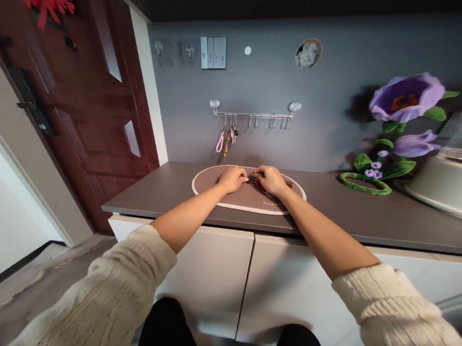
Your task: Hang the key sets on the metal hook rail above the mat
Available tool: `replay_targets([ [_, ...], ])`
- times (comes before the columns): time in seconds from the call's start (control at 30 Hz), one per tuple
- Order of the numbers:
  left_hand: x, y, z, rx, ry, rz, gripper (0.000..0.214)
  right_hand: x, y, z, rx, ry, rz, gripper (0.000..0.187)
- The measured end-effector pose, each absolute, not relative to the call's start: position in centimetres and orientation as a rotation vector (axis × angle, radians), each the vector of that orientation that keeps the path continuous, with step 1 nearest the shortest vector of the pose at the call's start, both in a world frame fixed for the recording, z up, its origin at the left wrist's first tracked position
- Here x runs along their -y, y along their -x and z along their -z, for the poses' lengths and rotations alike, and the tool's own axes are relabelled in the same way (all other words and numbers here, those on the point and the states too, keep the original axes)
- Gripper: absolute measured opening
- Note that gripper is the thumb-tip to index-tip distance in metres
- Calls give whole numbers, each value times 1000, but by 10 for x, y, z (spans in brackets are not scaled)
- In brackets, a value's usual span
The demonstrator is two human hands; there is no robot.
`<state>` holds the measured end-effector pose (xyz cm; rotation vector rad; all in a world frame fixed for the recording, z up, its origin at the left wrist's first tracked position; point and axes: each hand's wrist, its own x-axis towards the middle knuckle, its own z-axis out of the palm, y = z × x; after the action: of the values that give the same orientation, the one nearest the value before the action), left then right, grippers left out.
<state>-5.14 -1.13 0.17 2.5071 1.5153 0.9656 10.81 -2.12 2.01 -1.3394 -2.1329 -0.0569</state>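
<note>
A grey wall (261, 80) stands behind a dark table (330, 219), and a dark red door (102, 85) is to the left of the fingers. On the table, directly beneath the fingers, lies an oval brown mat (239, 199) with a pale rim. Above the mat, the left hand (234, 178) and right hand (269, 179) meet over a small dark bunch (251, 179) with bits of red. The left thumb and fingers are pinched at its near-left side; the right fingers are curled in narrowly on its other side. Its details are too small to tell.

A brown strip (288, 183) shows just right of the right fingers. Beyond and above the fingers, a clear hook rack (254, 115) is fixed to the wall, with keys (234, 136) and a pink loop (220, 142) hanging from its left part. Well to the right of the fingers stands a purple flower (417, 115) with a green ring base (366, 190). White cabinet doors (203, 276) are below the fingers, under the table.
</note>
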Motion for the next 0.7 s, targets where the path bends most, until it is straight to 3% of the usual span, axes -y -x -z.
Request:
replay_targets([
  [0.7,15,53,-7,-1455,-2302,-1262,16,18,-105,-17,2190,1196,6,18],
])
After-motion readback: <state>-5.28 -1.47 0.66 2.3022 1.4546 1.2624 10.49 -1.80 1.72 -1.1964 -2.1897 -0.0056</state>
